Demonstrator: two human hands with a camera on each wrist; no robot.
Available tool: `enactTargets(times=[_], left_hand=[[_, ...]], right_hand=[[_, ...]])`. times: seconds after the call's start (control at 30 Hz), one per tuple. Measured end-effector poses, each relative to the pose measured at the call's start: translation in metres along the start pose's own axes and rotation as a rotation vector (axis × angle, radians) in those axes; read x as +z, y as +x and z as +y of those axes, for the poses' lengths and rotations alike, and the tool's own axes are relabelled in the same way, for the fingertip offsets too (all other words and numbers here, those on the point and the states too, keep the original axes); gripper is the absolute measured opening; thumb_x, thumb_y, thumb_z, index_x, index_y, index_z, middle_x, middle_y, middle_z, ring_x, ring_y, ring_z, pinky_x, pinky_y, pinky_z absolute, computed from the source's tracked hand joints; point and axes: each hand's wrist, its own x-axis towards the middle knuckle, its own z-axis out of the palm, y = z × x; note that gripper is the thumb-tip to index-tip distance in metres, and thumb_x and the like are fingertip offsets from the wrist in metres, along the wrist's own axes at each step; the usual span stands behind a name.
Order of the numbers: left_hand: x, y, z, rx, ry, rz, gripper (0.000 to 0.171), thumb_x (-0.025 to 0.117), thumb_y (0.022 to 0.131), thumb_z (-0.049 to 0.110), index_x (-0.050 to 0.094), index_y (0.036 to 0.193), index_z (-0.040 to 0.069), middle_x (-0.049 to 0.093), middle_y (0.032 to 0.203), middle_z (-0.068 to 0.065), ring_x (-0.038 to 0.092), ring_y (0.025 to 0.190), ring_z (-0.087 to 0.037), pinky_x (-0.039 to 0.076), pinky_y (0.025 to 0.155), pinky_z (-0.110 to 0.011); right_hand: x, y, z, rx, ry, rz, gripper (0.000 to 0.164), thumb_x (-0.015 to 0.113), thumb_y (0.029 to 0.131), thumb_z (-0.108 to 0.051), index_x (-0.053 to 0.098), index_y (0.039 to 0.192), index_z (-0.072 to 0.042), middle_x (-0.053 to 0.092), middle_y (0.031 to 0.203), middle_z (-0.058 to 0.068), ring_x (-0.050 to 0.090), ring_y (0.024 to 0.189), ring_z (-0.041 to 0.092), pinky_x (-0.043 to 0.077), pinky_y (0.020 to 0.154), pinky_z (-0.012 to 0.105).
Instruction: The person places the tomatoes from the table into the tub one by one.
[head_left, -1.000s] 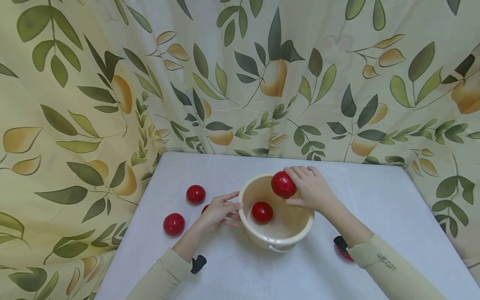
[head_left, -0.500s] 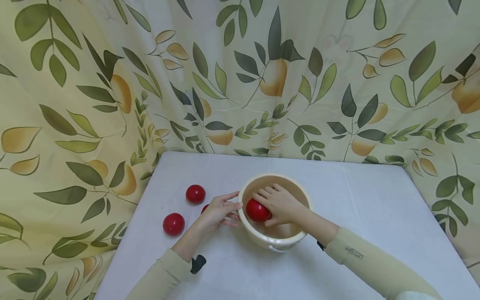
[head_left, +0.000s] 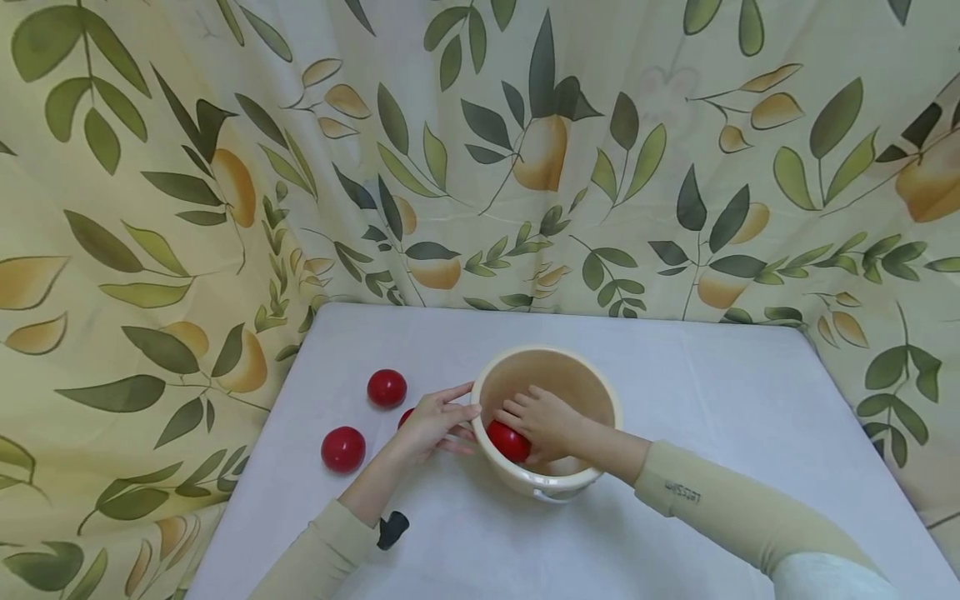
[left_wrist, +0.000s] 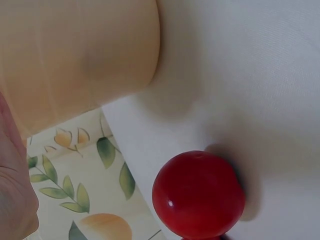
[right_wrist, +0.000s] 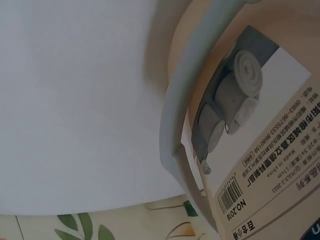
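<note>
My right hand (head_left: 546,423) reaches down inside a cream plastic bucket (head_left: 617,408), its fingers curled over a shiny red round fruit (head_left: 510,442). What lies beneath that hand is hidden. At the bucket's left side, my left hand (head_left: 433,425) touches the rim and outer wall with fairly straight, spread fingers. In the left wrist view, part of this hand (left_wrist: 15,190) shows beside the bucket wall (left_wrist: 85,55). Behind the left hand, a red fruit (head_left: 406,417) is mostly covered. The right wrist view shows the bucket's printed label (right_wrist: 270,145) and pale handle (right_wrist: 175,125), not the hand.
Two more red fruits, one farther back (head_left: 387,388) and one nearer (head_left: 343,450), lie left of the bucket on the white-covered table (head_left: 720,392). A leaf-patterned curtain (head_left: 420,167) hangs behind the table and along its left side.
My right hand has carried the red fruit from above the bucket's right rim down and leftward into it. The fruit seen inside earlier is now hidden. My left hand stays at the rim.
</note>
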Motion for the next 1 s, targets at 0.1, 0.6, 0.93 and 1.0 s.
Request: enactTargets(times=[0.1,0.6,0.93,1.0], left_hand=[[0.0,0.001,-0.001,-0.001,0.001,0.013,0.058,0.062,0.087,0.024,0.039,0.14,0.015,0.06,0.113,-0.023,0.067,0.069,-0.019,0.056,0.061,-0.034],[0.0,0.003,-0.005,0.019,-0.017,-0.007,0.059,0.064,0.086,0.026,0.041,0.139,0.015,0.06,0.112,-0.025,0.066,0.068,-0.018,0.056,0.062,-0.036],[0.002,0.001,-0.003,0.006,-0.002,0.011,0.058,0.062,0.087,0.026,0.039,0.14,0.016,0.062,0.108,-0.022,0.067,0.069,-0.019,0.056,0.061,-0.035],[0.002,0.001,-0.002,0.008,-0.001,0.015,0.058,0.062,0.087,0.026,0.039,0.14,0.017,0.063,0.107,-0.021,0.067,0.07,-0.02,0.056,0.061,-0.035]], right_hand=[[0.0,0.0,-0.001,-0.022,-0.01,-0.001,0.077,0.064,0.07,-0.061,0.044,0.13,-0.018,0.053,0.121,0.0,0.048,0.108,0.017,0.04,0.089,0.034],[0.004,-0.003,0.001,-0.072,-0.053,-0.021,0.071,0.069,0.066,-0.058,0.044,0.126,-0.029,0.051,0.123,-0.004,0.044,0.113,0.018,0.036,0.095,0.036],[-0.01,-0.012,0.017,0.115,0.345,0.157,0.061,0.069,0.076,-0.047,0.048,0.129,-0.025,0.049,0.13,0.003,0.04,0.121,0.025,0.032,0.101,0.048],[-0.015,-0.018,0.021,0.184,0.374,0.235,0.06,0.069,0.076,-0.044,0.049,0.129,-0.022,0.049,0.131,0.005,0.04,0.122,0.026,0.032,0.101,0.05]])
